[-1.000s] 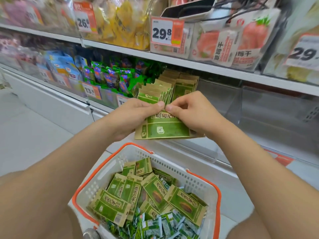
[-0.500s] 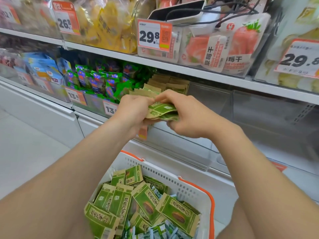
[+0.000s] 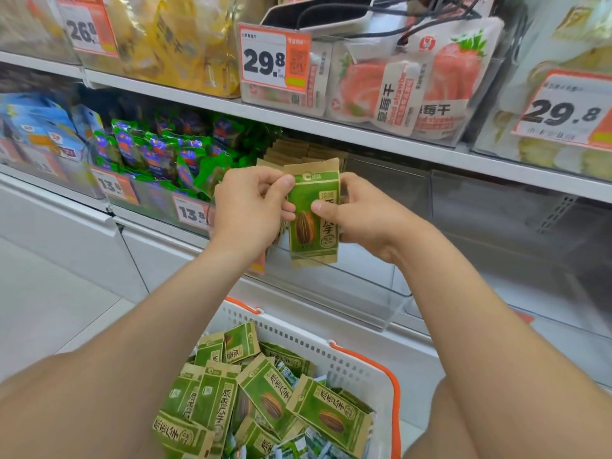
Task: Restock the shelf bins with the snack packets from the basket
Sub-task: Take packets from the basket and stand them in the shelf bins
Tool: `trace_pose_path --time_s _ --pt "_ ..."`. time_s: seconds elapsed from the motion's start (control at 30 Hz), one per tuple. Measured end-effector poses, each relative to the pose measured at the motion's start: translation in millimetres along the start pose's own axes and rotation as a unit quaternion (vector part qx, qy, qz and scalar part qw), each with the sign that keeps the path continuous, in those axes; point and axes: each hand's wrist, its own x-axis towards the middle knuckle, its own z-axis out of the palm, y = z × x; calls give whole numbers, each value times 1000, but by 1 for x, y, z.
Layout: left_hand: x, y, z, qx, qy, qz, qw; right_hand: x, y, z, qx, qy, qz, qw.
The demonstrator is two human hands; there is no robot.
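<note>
"Green paper on kraft, that's what my fingers (image 3: 284,184) have. My left hand (image 3: 248,210) and right hand (image 3: 361,217) both pinch one snack packet (image 3: 313,233) by its sides, thumbs on the front, upright and facing me."

"Where is it?"

"In the air, just before the clear shelf bin (image 3: 347,289), above its front edge. It's not in yet. Brown edges peek out behind my left palm. They may be more packets, but I cannot tell."

"Which step, then?"

"Placing, I'd judge. Next it must go over that front edge and stand before the row of packets (image 3: 298,150) at the bin's back left corner, face out, without tipping them."

"What's written on it?"

"A sunflower seed picture, and 瓜子 down the right side. The packets in the basket (image 3: 298,337) read 原香瓜子 in full. The logo on top is too small for me to read."

"And the tags?"

"There's a 13.8 tag (image 3: 190,212) on the shelf edge beside my left hand. On the shelf above, a 29.8 tag (image 3: 265,61) hangs by the strawberry packs (image 3: 397,91), which are marked 草莓干. A 26.8 tag (image 3: 81,29) is at the far left. The basket still holds plenty."
</note>
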Motion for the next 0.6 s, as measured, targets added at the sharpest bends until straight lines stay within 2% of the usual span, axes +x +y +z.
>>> trace_pose_path --time_s 0.1,0.2,0.27,0.33,0.47,0.6 --pt "6 -2 6 61 0 49 997 5 2 0 -41 14 6 999" --pt "13 -5 4 132 24 98 986 15 6 0 -94 110 -28 989" --pt "16 -9 -1 231 54 128 963 25 9 1 -156 179 -25 971" --pt "17 -13 -7 319 60 152 933 39 16 3 -178 206 -1 962" --pt "20 -27 -12 420 -2 95 903 63 27 13 -178 232 15 956" --pt "25 -34 -15 436 -23 75 896 76 31 27 -217 256 -3 942"
